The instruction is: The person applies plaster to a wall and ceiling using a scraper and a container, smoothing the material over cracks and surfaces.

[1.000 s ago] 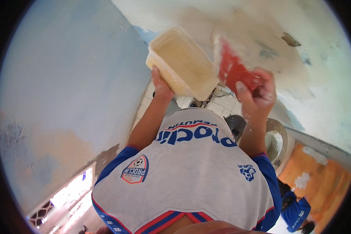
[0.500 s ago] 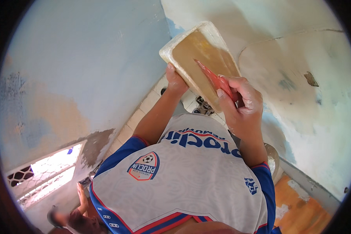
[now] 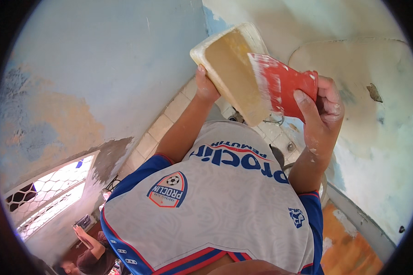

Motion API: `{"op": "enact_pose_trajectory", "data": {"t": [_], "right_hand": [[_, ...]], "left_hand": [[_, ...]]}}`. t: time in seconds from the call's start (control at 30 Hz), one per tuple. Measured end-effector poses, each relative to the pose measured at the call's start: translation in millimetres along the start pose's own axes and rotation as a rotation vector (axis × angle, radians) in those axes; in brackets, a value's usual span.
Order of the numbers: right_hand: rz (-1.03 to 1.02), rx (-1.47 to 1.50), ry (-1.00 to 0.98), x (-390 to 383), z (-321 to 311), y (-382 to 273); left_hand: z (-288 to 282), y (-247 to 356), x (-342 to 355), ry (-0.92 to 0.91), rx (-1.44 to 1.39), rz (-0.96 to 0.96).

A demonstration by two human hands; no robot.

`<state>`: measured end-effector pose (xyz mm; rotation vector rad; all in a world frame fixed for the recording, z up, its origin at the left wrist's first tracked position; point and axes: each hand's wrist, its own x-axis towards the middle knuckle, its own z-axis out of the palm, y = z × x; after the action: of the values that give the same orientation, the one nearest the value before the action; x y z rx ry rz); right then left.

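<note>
My left hand (image 3: 207, 85) grips the lower left edge of a shallow rectangular tray (image 3: 198, 56), its thumb over the rim. The tray is tilted, pale-rimmed and brownish inside, with whitish smears along its edges. My right hand (image 3: 325, 103) is closed on a red plastic putty scraper (image 3: 291, 85), thumb on its near face. The scraper's broad blade shows flat, its edge streaked with white paste, overlapping the tray's right side. Whether blade and tray touch, I cannot tell. White residue marks my right fingers and wrist.
A patchy blue wall (image 3: 124, 59) rises on the left and a partly coated pale wall (image 3: 376, 137) on the right. Light floor tiles (image 3: 165, 117) run between them. At lower left, another person (image 3: 94, 252) is near a meshed window (image 3: 50, 192). An orange stained surface (image 3: 353, 247) lies lower right.
My right hand has moved right, away from the tray's middle, and turned the scraper from edge-on to flat, showing its face. The tray has shifted slightly; my left hand still holds it.
</note>
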<state>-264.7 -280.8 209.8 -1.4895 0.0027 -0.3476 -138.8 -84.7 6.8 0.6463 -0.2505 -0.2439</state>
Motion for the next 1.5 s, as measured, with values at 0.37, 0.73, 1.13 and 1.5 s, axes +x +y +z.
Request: {"op": "enact_pose_trajectory", "data": {"t": [0.37, 0.73, 1.13, 1.5], "right_hand": [[-0.329, -0.528, -0.083, -9.1, 113.2, -24.9], [-0.359, -0.671, 0.083, 11.0, 184.0, -13.4], [-0.165, -0.785, 0.172, 7.1, 222.7, 13.8], [0.029, -0.701, 0.364, -6.1, 236.9, 27.1]], "left_hand": [[-33.5, 60.8, 34.9, -0.455, -0.33, -0.033], [-57.7, 95.6, 58.2, -0.568, -0.398, -0.073], [-72.1, 102.9, 65.9, -0.63, -0.477, -0.172], [-86.4, 100.6, 62.4, -0.608, -0.518, -0.173]]}}
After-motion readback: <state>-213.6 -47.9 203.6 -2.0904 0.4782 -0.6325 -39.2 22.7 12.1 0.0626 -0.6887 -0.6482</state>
